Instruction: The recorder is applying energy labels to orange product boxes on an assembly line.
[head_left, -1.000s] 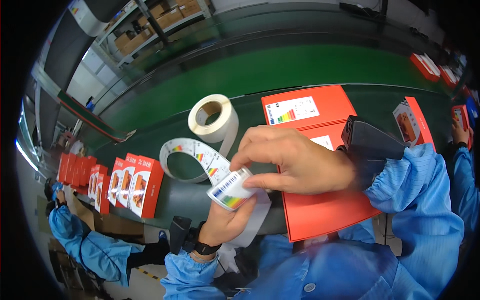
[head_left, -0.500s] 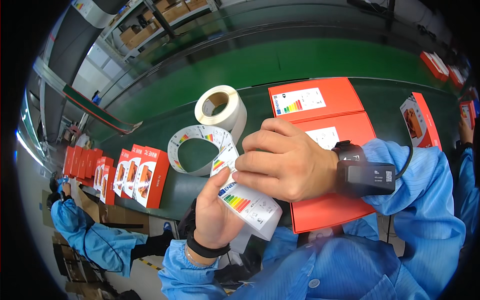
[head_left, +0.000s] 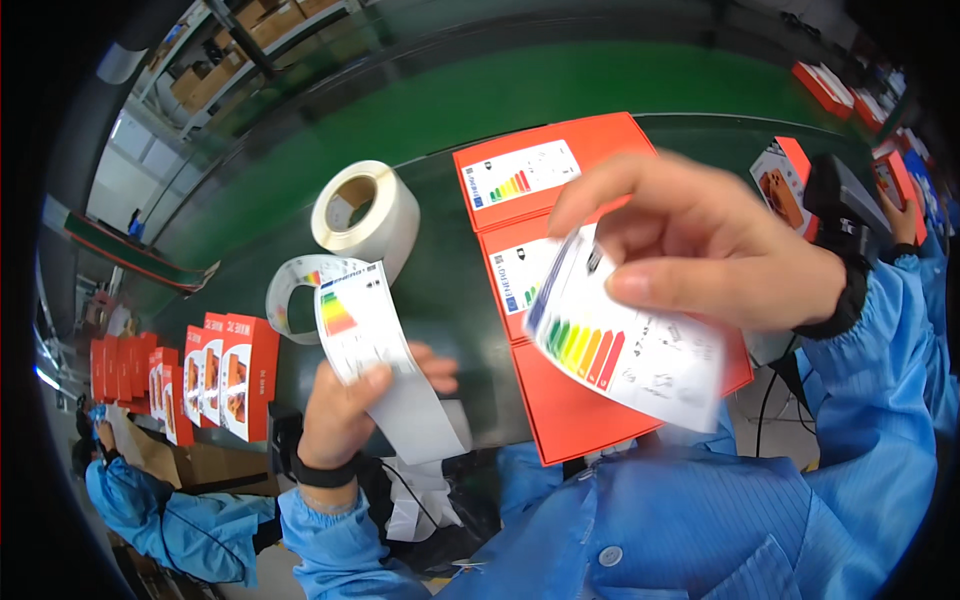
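Observation:
My right hand (head_left: 715, 240) is closed, pinching a white energy label (head_left: 620, 365) with coloured bars by its upper edge. The label hangs over the nearest of three red boxes (head_left: 550, 415). In my left hand (head_left: 335, 415) is the label strip (head_left: 365, 320), its thumb pressing on the paper. One printed label shows on the strip, with bare backing paper (head_left: 425, 410) below it. The strip loops back to a label roll (head_left: 385, 225) on the table. Labels lie on the far red box (head_left: 610, 150) and the middle red box (head_left: 497, 245); the middle one is partly hidden.
Upright red printed boxes (head_left: 250, 380) stand in rows at the left. Another printed box (head_left: 785, 185) stands at the right, near a co-worker's hand (head_left: 900, 215). A green conveyor belt (head_left: 450, 110) runs along the far side. Crumpled backing paper (head_left: 425, 500) hangs below the table edge.
The label has come off the strip and moved right with my right hand, over the red boxes. My left hand has shifted left with the strip. The view has turned somewhat.

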